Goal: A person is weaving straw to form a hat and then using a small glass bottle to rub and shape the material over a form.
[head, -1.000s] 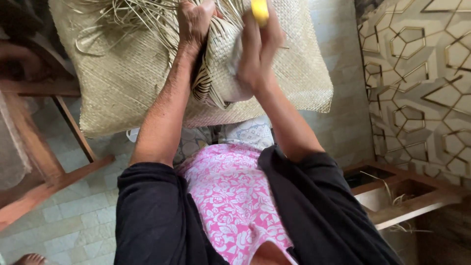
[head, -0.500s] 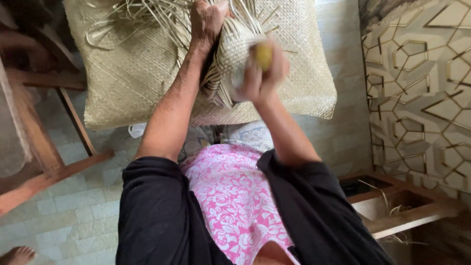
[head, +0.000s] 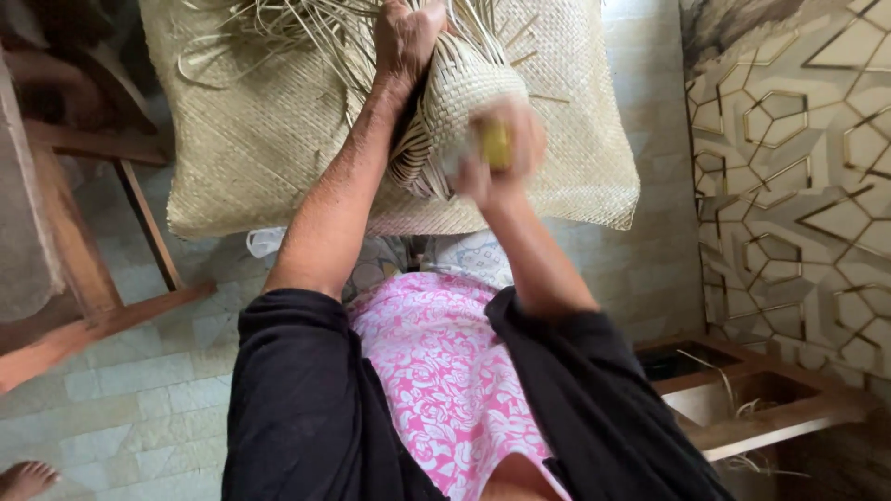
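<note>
Tiled floor (head: 121, 408) below; left hand (head: 406, 37) grips pale woven straw mat (head: 269, 130), right hand (head: 497, 153) fingers closed around small yellow object (head: 495, 144).

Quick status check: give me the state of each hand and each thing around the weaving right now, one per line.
Left hand: closed, gripping the loose strips at the top of the folded weave.
Right hand: closed on a small yellow tool, pressed against the weave, blurred.
Woven mat: lying flat, partly folded up into a hump, unfinished.
Loose strips: unwoven, splayed out.
Wooden chair: upright, beside the mat.
</note>
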